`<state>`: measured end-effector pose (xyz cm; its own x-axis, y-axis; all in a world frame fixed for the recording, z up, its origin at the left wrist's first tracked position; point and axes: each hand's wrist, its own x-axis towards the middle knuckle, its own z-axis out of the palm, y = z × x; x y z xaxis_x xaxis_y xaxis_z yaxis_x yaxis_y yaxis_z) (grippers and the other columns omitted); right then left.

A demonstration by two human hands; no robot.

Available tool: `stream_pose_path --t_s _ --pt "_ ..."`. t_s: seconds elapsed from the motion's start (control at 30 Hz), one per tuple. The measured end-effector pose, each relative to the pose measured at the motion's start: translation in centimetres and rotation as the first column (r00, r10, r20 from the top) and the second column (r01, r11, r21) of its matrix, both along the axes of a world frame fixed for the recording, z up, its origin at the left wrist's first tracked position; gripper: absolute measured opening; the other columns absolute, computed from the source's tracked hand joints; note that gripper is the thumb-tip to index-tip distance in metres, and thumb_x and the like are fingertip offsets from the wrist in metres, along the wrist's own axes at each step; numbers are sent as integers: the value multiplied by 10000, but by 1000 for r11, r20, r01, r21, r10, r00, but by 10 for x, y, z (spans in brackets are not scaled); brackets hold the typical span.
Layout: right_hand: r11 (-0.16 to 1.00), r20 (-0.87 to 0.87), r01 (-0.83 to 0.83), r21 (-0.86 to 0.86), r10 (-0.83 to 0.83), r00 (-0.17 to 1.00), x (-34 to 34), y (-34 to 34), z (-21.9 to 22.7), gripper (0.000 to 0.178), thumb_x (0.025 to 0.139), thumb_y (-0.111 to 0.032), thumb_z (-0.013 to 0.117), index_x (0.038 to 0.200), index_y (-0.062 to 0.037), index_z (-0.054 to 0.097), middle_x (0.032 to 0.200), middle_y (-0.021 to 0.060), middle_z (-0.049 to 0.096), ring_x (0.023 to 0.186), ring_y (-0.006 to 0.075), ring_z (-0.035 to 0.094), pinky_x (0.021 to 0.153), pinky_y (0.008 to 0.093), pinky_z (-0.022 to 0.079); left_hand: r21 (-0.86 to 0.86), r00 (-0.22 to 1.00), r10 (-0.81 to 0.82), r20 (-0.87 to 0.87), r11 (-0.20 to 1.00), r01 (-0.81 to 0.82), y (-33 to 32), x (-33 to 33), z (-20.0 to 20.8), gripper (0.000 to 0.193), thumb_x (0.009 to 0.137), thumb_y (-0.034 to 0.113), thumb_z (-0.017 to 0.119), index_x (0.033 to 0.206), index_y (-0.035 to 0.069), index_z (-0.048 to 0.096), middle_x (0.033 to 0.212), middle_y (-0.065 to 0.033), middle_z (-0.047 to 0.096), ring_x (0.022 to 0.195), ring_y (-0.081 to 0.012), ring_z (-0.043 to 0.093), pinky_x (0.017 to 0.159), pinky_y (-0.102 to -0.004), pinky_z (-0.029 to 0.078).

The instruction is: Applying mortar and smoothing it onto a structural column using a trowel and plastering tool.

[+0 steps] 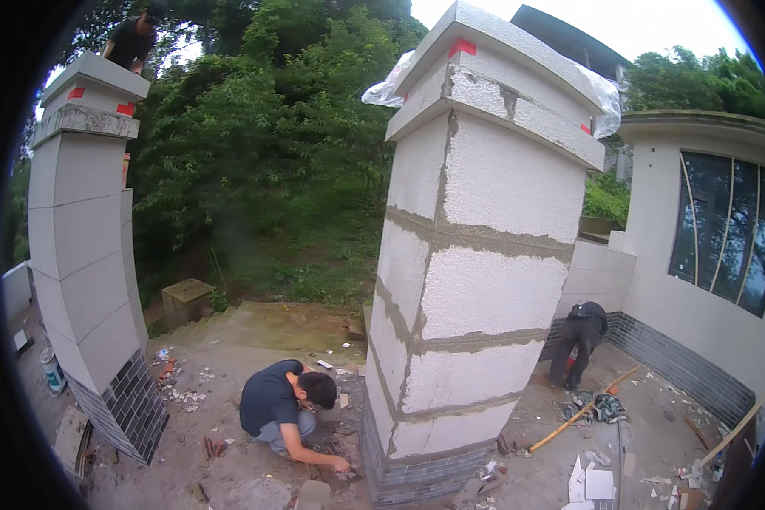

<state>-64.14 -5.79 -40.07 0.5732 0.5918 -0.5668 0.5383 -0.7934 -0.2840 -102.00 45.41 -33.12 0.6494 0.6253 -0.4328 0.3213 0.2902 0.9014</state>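
The tall pillar [484,255] is tiled nearly to its base, joints unfinished, a crouching person [285,408] beside it; my own hands are out of view.

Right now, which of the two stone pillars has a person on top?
The far left pillar; a person in black leans over its cap. The nearer pillar carries only plastic sheeting.

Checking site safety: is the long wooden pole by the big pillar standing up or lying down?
Lying down. The wooden pole rests flat on the ground, slanting away from the base of the pillar toward the bending person.
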Motion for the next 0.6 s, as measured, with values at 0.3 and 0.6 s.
stream_pose_path --t_s 0.3,0.6 --pt "957 -19 -265 114 269 963 114 1 -53 330 850 -306 569 1059 -72 672 1043 180 670 989 365 619 816 469 478 60 955 251 -161 968 -244 -73 10 111 448 775 8 672 1200 -11 533 957 -76 635 841 -177 620 738 -334 515" --pt "786 -3 -459 415 505 863 242 -77 -130 265 815 -301 583 880 -75 703 885 189 683 848 398 634 732 491 481 23 859 448 -248 889 -458 -186 64 101 347 750 1 668 1089 -4 592 923 -55 655 826 -181 635 760 -328 520"
